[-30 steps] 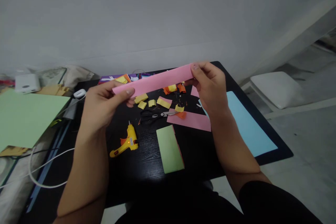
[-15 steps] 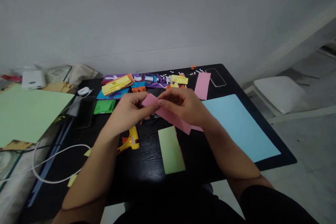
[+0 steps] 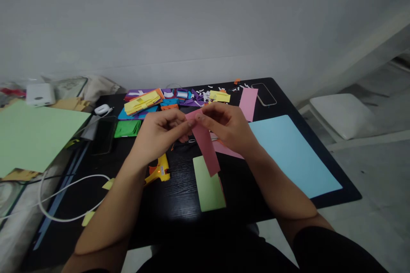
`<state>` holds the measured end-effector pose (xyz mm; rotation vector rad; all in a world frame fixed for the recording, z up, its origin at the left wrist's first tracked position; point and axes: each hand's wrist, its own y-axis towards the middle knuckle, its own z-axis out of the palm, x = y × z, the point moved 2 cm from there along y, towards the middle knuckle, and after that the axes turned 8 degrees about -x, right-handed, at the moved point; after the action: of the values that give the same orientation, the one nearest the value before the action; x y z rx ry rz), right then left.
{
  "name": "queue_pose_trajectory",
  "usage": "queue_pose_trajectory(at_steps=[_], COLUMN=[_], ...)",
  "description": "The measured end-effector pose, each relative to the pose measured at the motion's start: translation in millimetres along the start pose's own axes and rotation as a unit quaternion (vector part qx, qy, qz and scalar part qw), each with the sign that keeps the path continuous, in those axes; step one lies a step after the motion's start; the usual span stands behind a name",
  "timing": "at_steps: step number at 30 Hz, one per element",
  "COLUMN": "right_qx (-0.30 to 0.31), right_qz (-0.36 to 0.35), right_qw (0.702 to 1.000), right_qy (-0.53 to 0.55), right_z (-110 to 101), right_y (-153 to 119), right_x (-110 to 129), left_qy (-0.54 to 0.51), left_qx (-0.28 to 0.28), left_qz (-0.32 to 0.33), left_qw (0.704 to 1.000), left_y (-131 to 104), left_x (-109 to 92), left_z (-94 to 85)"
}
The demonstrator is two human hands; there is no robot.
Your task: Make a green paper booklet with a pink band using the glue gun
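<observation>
Where the pink strip (image 3: 207, 149) hangs: left hand (image 3: 157, 134) and right hand (image 3: 231, 130) pinch its top.
Bench (image 3: 176, 207): green card (image 3: 208, 194), glue gun (image 3: 163, 168).

On the black table (image 3: 176, 209) over there lie a yellow glue gun (image 3: 162, 169), pale-green card (image 3: 209, 192) and a light-blue sheet (image 3: 294, 158).

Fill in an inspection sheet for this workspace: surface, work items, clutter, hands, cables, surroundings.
Surface: black table, wood-grained.
Work items: pink strip, lower end overlapping green card in view, contact unclear; yellow glue gun, partly hidden.
Clutter: paper scraps along the far side; blue sheet at right.
Hands: left hand and right hand pinch the strip's upper end.
Cables: white cable loops at left.
Surroundings: grey wall; white seat at right.
</observation>
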<state>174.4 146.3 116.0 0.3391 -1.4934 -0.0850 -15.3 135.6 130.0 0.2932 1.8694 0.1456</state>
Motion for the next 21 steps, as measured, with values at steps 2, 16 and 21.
queue_pose_trajectory(at_steps=[2,16,21], right_qx=[-0.008,-0.032,-0.036], right_qz=[0.0,0.01,0.016], right_qw=[1.0,0.999,0.999], right_qy=[0.002,0.019,0.005], right_z=[1.4,0.4,0.4], right_y=[-0.1,-0.1,-0.1], right_x=[-0.2,-0.1,-0.4], left_qy=[0.009,0.016,0.023], left_qx=[0.007,0.008,0.007], left_qz=[-0.004,0.01,0.012], left_qw=[1.0,1.0,1.0], left_y=[-1.0,-3.4,-2.7], left_x=[-0.3,1.1,-3.0], left_z=[0.9,0.1,0.3])
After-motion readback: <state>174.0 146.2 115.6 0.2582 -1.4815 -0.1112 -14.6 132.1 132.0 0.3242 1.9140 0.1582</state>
